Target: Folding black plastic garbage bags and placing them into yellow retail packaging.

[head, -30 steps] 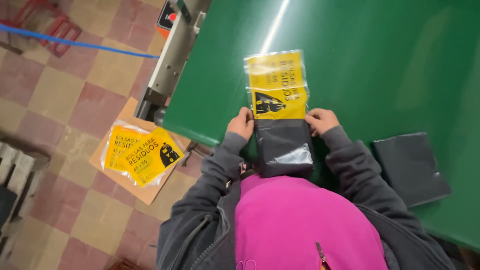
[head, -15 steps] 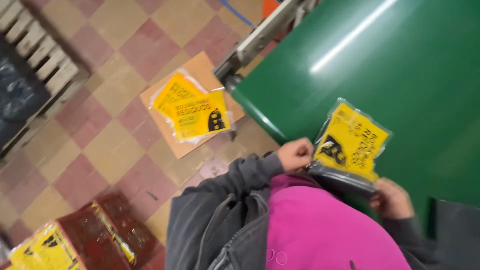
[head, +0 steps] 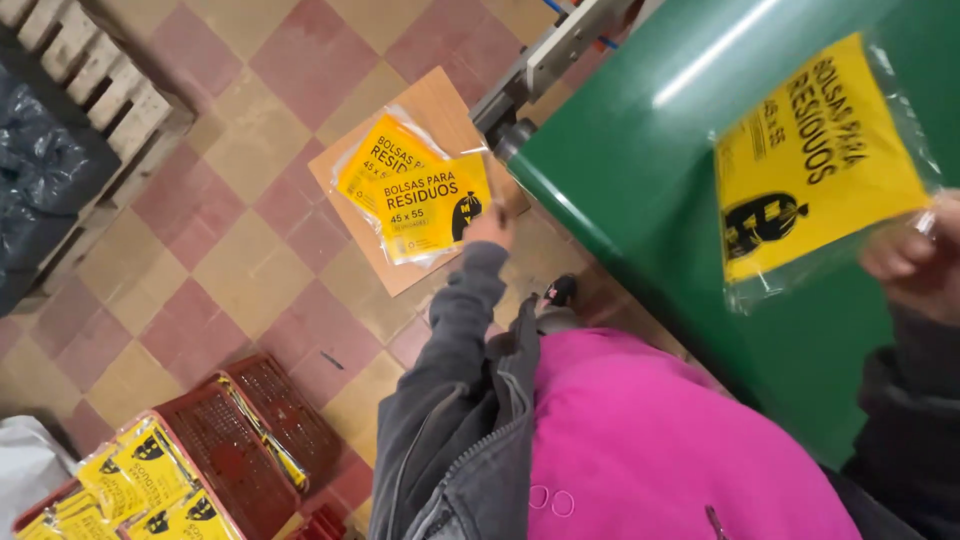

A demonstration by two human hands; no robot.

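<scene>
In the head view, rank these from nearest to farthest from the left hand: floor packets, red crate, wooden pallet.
From the left hand:
1. Floor packets, yellow, on cardboard right beside the hand.
2. Red crate, lower left on the tiles.
3. Wooden pallet, top-left corner.

Checkered floor of red and tan tiles [head: 250, 250]. Flat brown cardboard sheet [head: 440, 100] lies on it beside the green metal table's [head: 640, 170] corner, bearing two overlapping yellow plastic packets [head: 415, 195]. Red plastic crate [head: 250, 430] at lower left; wooden pallet [head: 110, 90] upper left.
</scene>
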